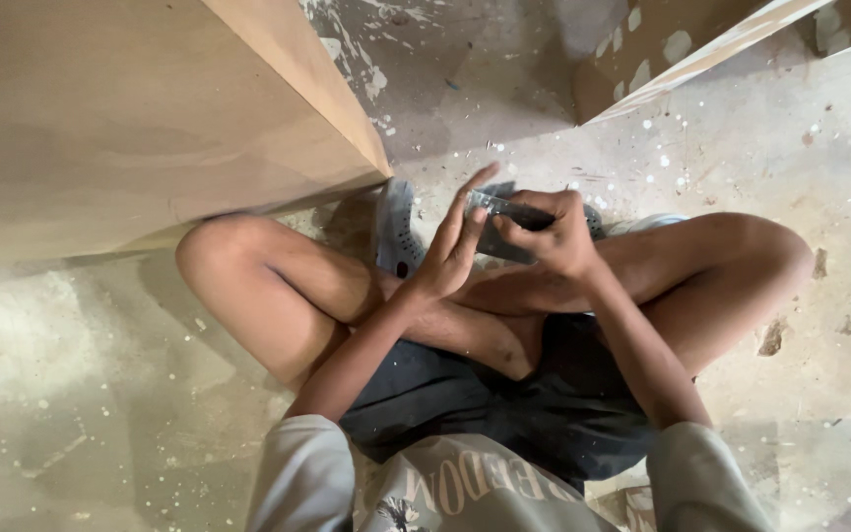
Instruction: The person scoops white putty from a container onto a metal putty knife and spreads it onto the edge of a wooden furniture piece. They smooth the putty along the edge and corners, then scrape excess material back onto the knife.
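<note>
We count two wooden boards (150, 118) (701, 49), two grey clogs (396, 232) (642, 224) beside them, and one small dark object (509, 212).

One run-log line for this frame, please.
posture: seated cross-legged on floor | right hand: grips small dark flat object | left hand: open against it | left: wooden board

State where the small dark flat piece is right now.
In the head view the dark piece sits centre frame, gripped by the right hand with the left hand against its left end, above the crossed legs.
</note>
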Demonstrator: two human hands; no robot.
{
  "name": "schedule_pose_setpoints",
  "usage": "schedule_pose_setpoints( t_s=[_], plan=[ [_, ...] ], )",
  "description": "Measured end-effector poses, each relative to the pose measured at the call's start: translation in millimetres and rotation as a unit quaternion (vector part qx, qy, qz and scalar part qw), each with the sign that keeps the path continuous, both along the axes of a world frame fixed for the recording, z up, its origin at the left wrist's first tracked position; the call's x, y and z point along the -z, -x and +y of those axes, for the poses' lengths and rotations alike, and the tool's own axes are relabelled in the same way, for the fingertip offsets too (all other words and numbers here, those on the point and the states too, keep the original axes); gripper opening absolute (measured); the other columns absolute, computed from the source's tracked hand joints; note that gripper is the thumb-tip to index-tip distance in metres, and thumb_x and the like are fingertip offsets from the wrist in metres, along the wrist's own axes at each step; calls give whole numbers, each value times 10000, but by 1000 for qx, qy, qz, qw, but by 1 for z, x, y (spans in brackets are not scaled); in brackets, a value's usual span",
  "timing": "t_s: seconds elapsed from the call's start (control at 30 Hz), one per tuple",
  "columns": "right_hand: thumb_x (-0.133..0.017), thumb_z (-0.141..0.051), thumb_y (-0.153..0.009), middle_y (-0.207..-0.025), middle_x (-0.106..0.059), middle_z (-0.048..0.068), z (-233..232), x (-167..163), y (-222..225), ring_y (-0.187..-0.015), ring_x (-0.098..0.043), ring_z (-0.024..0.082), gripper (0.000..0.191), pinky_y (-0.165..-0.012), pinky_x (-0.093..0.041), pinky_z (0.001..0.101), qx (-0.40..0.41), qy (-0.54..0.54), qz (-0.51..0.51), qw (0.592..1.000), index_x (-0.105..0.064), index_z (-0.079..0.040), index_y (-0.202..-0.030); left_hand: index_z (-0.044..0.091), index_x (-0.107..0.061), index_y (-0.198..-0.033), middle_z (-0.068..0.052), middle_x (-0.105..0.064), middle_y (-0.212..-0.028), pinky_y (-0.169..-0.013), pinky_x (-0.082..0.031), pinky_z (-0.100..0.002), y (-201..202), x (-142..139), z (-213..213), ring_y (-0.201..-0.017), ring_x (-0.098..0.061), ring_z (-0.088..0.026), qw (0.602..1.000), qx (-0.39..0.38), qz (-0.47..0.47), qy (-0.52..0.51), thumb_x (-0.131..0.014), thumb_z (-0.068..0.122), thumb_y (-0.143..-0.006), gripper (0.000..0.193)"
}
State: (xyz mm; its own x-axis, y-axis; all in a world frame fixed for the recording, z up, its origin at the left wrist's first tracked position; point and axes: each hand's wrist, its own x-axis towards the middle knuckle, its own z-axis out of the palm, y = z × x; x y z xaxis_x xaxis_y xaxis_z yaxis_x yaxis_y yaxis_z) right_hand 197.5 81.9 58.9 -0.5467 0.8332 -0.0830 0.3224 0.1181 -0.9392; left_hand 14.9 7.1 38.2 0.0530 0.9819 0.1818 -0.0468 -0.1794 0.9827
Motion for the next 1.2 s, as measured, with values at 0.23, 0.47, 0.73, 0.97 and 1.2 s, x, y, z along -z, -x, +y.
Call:
schedule_pose_setpoints(
  t_s=[0.23, 0.47, 0.73, 0.97, 1.2],
  plan=[
    [-754, -131, -925, -723, -680, -25, -13, 4, 6, -687, -553, 5, 145, -600, -479, 215, 38, 50, 43, 997, -745, 14, -942, 92, -345, -1615, -150, -598, -1485, -1243, -398, -393, 9, -8, -2, -1413, -562, -242, 998, 24, -30, 52, -305, 461, -1163, 584],
    [-758, -113, -925, -725, -681, -9, -2, -5, 1, -688, -540, 12, 138, -595, -470, 220, -14, 29, 26, 999, -759, 20, -958, 103, -380, -1591, -153, -536, -1558, -1247, -386, -405, 10, -8, -6, -1476, -506, -288, 998, 37, 30, 46, -259, 472, -1168, 574],
    [-752, -107, -914, -724, -694, -15, 2, -11, -3, -676, -554, 17, 128, -584, -468, 220, -22, 25, 5, 999, -762, 16, -946, 126, -368, -1625, -140, -419, -1647, -1279, -275, -492, 18, -6, 7, -1534, -367, -295, 990, 21, 130, 49, -291, 556, -1103, 680],
    [-732, -127, -955, -797, -692, -37, 0, 3, 0, -744, -566, 13, 154, -642, -478, 213, 17, 32, 48, 998, -733, 22, -995, 111, -364, -1598, -159, -566, -1289, -1039, -444, -377, 28, 7, -2, -1194, -530, -225, 983, -52, -133, 114, -662, 333, -1014, 693],
    [-764, -182, -964, -705, -575, -54, 5, 4, -9, -637, -489, 28, 209, -558, -405, 223, 141, 50, 24, 988, -710, 14, -913, -149, -573, -1055, -104, -504, -866, -701, -359, -345, 27, 51, -4, -768, -427, -210, 953, -156, -146, 213, -750, 178, -1061, 372]
  ],
)
